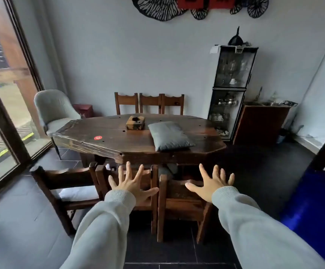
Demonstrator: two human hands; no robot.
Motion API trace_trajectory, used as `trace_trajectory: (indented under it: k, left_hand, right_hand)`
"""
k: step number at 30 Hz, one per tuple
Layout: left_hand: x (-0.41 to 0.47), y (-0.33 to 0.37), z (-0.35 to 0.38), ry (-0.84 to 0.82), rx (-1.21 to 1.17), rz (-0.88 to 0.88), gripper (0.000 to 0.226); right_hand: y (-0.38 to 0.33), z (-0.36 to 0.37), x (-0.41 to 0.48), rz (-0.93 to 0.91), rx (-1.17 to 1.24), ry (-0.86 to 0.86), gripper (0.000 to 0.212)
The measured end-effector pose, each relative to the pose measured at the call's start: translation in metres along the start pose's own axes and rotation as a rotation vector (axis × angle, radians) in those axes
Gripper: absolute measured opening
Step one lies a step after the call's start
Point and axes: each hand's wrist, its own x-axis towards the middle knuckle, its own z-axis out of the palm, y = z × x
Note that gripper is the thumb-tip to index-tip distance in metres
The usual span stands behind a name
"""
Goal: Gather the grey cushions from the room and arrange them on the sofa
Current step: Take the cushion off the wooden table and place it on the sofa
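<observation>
Beyond the hands, a second grey shape (168,168) under the surface (103,131) is mostly hidden by the chair backs; whether it is a cushion cannot be told. Up past the right hand (209,184), the cabinet (230,90) contents are too small to make out. The wall art (177,6) is cut off by the top edge.

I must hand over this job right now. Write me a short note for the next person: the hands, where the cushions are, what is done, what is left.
Left hand: open, fingers spread, holding nothing, over the near wooden chairs.
Right hand: open and empty too.
Cushion: one grey cushion lies flat on the wooden table, on its right part, beside a wooden block.
Done: nothing gathered that this view shows.
Left: pick up this cushion, look for others, arrange them on the sofa, which is out of view.
</observation>
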Motion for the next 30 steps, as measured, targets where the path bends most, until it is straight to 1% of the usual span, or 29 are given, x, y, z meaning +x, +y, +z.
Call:
trace_trajectory:
  k: [3, 4, 7, 12, 15, 19, 23, 25, 26, 28, 29, 30]
  left_hand:
    - [0.075, 0.026, 0.006, -0.026, -0.031, -0.028, 0.125]
    - [0.102, 0.033, 0.006, -0.009, -0.048, -0.051, 0.127]
    - [0.178, 0.053, 0.019, 0.010, -0.078, -0.113, 0.120]
    - [0.279, 0.066, 0.037, -0.115, -0.134, -0.149, 0.115]
    - [0.348, 0.072, 0.049, -0.149, -0.216, -0.194, 0.113]
    - [0.446, 0.082, 0.076, -0.178, -0.376, -0.252, 0.110]
    - [0.540, 0.086, 0.105, -0.239, -0.588, -0.362, 0.110]
    - [0.623, 0.085, 0.132, -0.273, -0.679, -0.421, 0.109]
    - [0.622, 0.084, 0.128, -0.284, -0.669, -0.433, 0.110]
    - [0.689, 0.078, 0.156, -0.310, -0.711, -0.494, 0.110]
    - [0.689, 0.074, 0.152, -0.311, -0.711, -0.499, 0.110]
    - [0.712, 0.071, 0.166, -0.320, -0.741, -0.519, 0.110]
  right_hand:
    - [0.011, -0.011, 0.079, 0.021, -0.004, -0.052, 0.104]
    - [0.013, -0.017, 0.105, 0.020, 0.012, -0.068, 0.104]
    - [0.016, -0.029, 0.185, 0.018, 0.017, -0.093, 0.104]
    - [0.013, -0.016, 0.287, 0.010, 0.049, -0.197, 0.101]
    - [0.016, 0.006, 0.346, 0.024, 0.072, -0.270, 0.101]
    - [0.025, 0.028, 0.424, 0.132, 0.236, -0.373, 0.103]
    - [0.026, 0.038, 0.504, 0.251, 0.341, -0.443, 0.104]
    - [0.018, 0.046, 0.589, 0.309, 0.392, -0.447, 0.103]
    - [0.012, 0.043, 0.587, 0.346, 0.426, -0.454, 0.102]
    - [-0.002, 0.059, 0.661, 0.409, 0.538, -0.482, 0.103]
    - [-0.013, 0.057, 0.662, 0.433, 0.600, -0.481, 0.103]
    - [-0.023, 0.070, 0.691, 0.482, 0.704, -0.496, 0.104]
